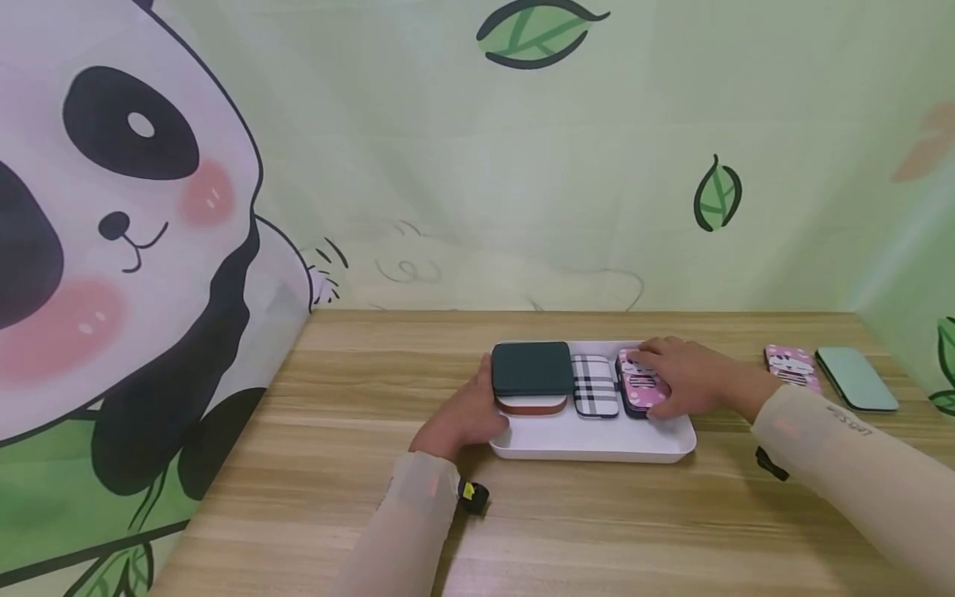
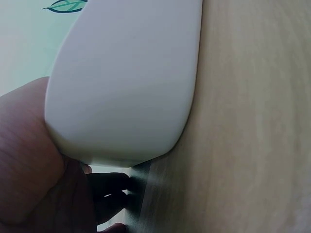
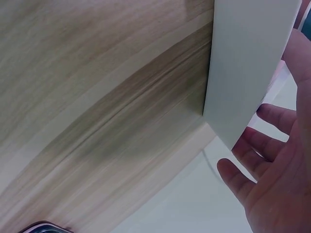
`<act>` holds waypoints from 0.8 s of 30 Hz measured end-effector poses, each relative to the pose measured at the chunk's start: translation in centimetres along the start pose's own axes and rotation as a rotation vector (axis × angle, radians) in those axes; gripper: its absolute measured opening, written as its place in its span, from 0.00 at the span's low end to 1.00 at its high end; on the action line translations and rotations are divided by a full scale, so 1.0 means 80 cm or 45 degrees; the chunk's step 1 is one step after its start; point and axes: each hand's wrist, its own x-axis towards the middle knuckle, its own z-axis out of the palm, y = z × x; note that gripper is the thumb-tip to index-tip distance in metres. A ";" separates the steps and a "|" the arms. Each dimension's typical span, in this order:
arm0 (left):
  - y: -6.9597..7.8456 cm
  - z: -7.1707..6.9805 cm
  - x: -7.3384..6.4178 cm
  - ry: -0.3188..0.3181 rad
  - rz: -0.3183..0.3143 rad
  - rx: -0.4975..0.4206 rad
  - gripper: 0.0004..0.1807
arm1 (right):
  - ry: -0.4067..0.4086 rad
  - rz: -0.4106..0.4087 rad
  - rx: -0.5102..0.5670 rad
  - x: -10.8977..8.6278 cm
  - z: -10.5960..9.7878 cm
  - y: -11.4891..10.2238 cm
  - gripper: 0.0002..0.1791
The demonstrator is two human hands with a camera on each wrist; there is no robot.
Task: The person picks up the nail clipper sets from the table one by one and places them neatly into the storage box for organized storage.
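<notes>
A white tray stands on the wooden table. My left hand grips its left end, the thumb over the rim and the fingers along the outer wall; the left wrist view shows that wall close up. In the tray's right part, my right hand holds a pink case with a cartoon cat and dark sides, thumb at the near end and fingers at the far end. To its left lies a black-and-white plaid case. A dark green zipped case sits over a white-and-brown item.
Right of the tray, another pink cat case and a mint-green case lie on the table. Behind the table hangs a green backdrop with a panda and leaves.
</notes>
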 end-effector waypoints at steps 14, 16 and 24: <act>-0.002 0.002 0.002 -0.003 0.005 0.018 0.57 | -0.013 0.014 0.011 -0.002 -0.003 -0.003 0.51; -0.002 0.001 0.002 -0.006 0.000 0.018 0.57 | -0.012 0.017 0.015 -0.003 -0.003 -0.003 0.51; -0.001 0.001 0.001 -0.013 -0.012 0.020 0.57 | 0.040 -0.033 -0.005 -0.007 -0.004 -0.001 0.49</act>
